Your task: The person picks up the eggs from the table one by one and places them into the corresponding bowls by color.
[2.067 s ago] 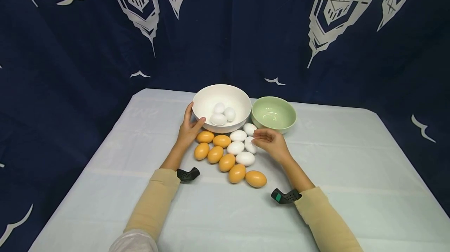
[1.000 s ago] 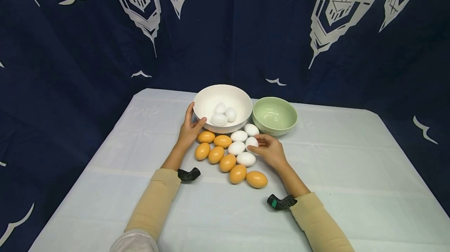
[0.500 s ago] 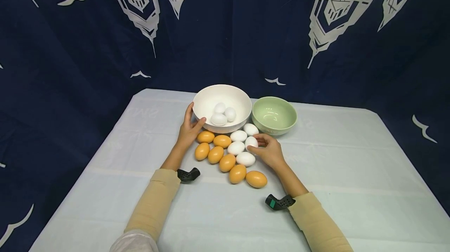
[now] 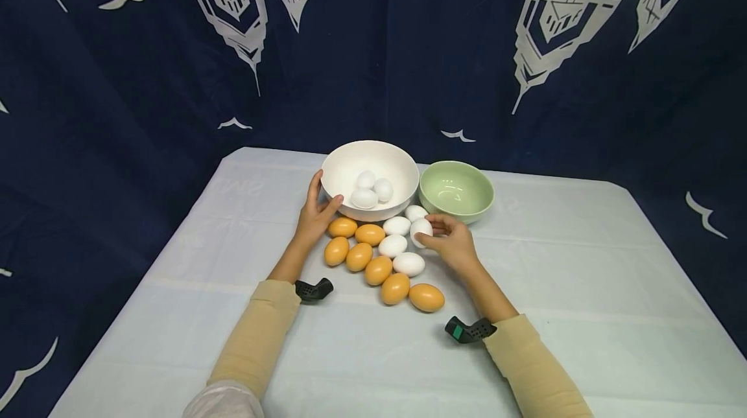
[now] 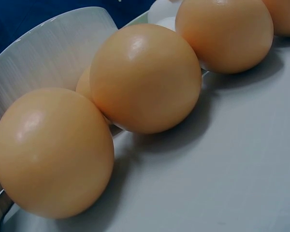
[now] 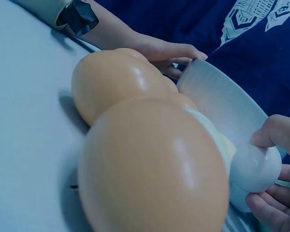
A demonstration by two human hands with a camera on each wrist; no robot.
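My left hand (image 4: 312,220) grips the white bowl (image 4: 403,172) at its left side, the thumb up at the rim. Inside that bowl lie 3 white eggs (image 4: 364,197). Between the thumb and fingers of my right hand (image 4: 455,243) is a white egg (image 4: 420,232), held just above the other white eggs (image 4: 393,246) in front of the bowls. The right wrist view shows the pinched egg (image 6: 257,166) with the thumb (image 6: 275,130) on top and fingertips below.
Several orange-brown eggs (image 4: 378,271) lie on the white-covered table (image 4: 362,353), left of and in front of the white ones. A green bowl (image 4: 457,191) stands right of the white bowl. Behind the table hangs a dark blue patterned cloth (image 4: 373,68).
My right hand has come down to a white egg, pinched it and raised it slightly toward the bowls. My left hand has stayed at the white bowl.
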